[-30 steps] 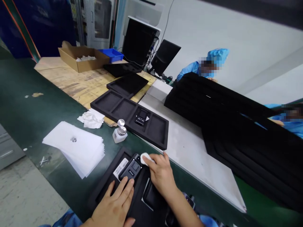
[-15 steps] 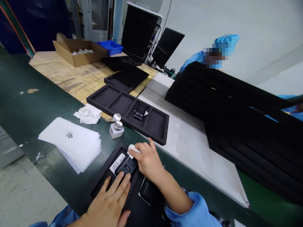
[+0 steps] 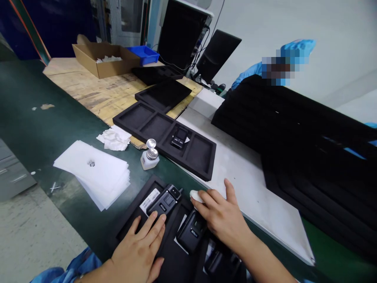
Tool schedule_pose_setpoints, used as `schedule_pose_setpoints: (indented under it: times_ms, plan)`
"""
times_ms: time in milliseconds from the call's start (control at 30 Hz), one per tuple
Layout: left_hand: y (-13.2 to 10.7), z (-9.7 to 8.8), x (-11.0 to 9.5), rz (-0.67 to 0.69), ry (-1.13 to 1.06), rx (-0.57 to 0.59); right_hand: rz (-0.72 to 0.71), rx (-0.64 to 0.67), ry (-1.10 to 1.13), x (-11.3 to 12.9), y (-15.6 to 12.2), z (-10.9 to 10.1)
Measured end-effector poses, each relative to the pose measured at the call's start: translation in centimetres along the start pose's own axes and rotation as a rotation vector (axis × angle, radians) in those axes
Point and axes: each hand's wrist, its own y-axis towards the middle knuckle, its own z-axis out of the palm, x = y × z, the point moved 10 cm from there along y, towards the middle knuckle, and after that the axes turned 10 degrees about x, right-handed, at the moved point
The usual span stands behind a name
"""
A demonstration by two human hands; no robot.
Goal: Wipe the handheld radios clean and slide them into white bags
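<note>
My left hand (image 3: 138, 245) lies flat with fingers spread, its fingertips at the lower end of a black handheld device (image 3: 165, 202) marked "Riton". That device rests over a white barcode label (image 3: 149, 199) in a black foam tray (image 3: 125, 232). Pinched in my right hand (image 3: 222, 218) is a folded white wipe (image 3: 196, 195), above a second black Riton device (image 3: 191, 236), whose upper part the hand partly hides. Nearer to me, a third black device (image 3: 219, 263) sits half under my right forearm. Beyond my hands stands a white dispenser bottle (image 3: 149, 161), its metal lid up.
White sheets (image 3: 94, 173) and crumpled wipes (image 3: 114, 138) lie at left. Another foam tray (image 3: 200, 157) ahead bears one device (image 3: 179, 136). Tall black foam stacks (image 3: 294, 157) stand at right, a person (image 3: 273, 67) behind. A cardboard box (image 3: 108, 67) and monitors (image 3: 219, 55) are farther back.
My right hand with the wipe has moved right, off the first device's top and over to the second. My left hand stays at the first device. The view has shifted slightly.
</note>
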Motion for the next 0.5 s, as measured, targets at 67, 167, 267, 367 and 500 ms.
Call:
schedule_pose_setpoints:
  times_ms: [67, 167, 267, 367, 500]
  plan:
    - [0.0, -0.1, 0.0, 0.003, -0.016, 0.003, 0.030, -0.078, 0.009, 0.3, 0.8, -0.9]
    - [-0.1, -0.3, 0.1, 0.004, -0.017, 0.005, -0.013, -0.123, 0.051, 1.9, 3.1, -0.7]
    - [0.0, -0.3, 0.1, 0.001, -0.013, 0.014, -0.035, -0.091, 0.116, 2.1, 4.2, 0.4]
    - [0.1, -0.1, 0.1, 0.001, -0.028, 0.013, -0.039, -0.042, 0.210, 0.6, 2.5, 1.4]
    - [0.1, 0.1, 0.1, 0.008, -0.048, 0.003, 0.131, -0.091, 0.272, -2.9, -0.6, 0.8]
